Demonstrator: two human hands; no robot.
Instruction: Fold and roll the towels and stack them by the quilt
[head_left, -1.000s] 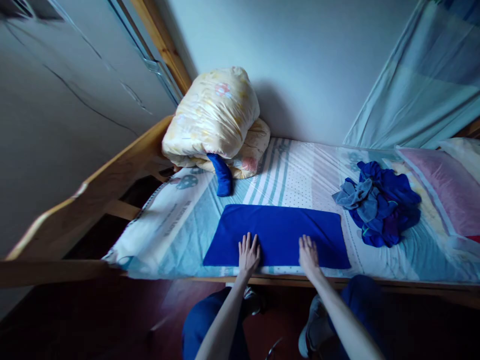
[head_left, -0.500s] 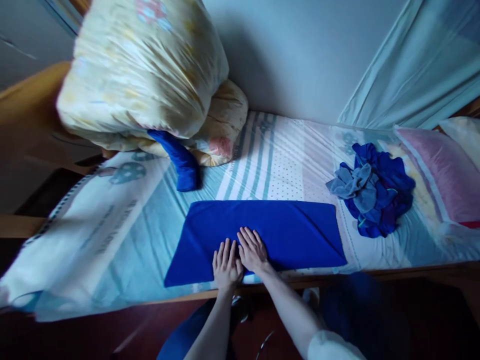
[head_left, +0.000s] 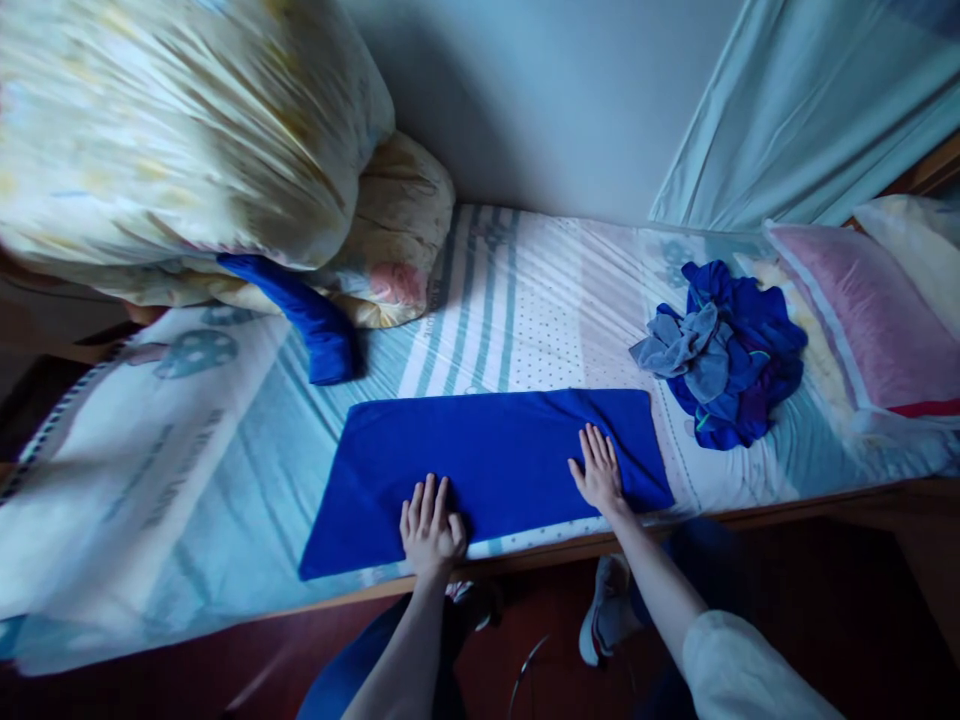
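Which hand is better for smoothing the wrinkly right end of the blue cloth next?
Probably the right hand: it rests on the cloth, close beside those wrinkles. The left hand is farther off, nearer the cloth's other end.

Bed (head_left: 547, 340), sheet patterned: flat blue cloth (head_left: 495, 450), crumpled blue pile (head_left: 750, 350), bundled floral quilt (head_left: 225, 130), pink pillow (head_left: 870, 310).

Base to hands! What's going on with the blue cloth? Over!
Left hand and right hand apart, on blue cloth. Cloth spread out, lightly creased toward right end. Nothing else on it; crumpled pile sits beyond right end.
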